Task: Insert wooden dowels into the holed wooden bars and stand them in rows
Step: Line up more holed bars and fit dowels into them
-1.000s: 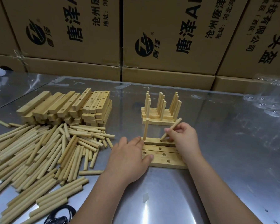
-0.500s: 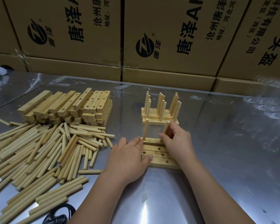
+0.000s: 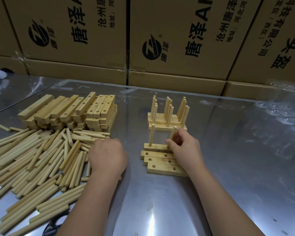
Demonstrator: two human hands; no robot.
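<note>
One rack (image 3: 167, 120) finished at 12 o'clock; right hand (image 3: 186, 150) pinches second dowel (image 3: 173, 133) into next bar (image 3: 157, 147); left hand (image 3: 107, 155) on 9 o'clock pile (image 3: 32, 159), finger state cannot be told.

This is a packing or assembly room in a small factory or warehouse. Big brown cardboard cartons (image 3: 177, 40), printed in black with a company logo and Chinese characters, stand stacked right behind a shiny sheet-metal surface (image 3: 228, 159). On it lie identical parts in bulk: a heap of pale round wooden dowels (image 3: 32, 159), a stack of pale square wooden bars with drilled holes (image 3: 71, 111), and clear bubble wrap (image 3: 286, 113).
</note>
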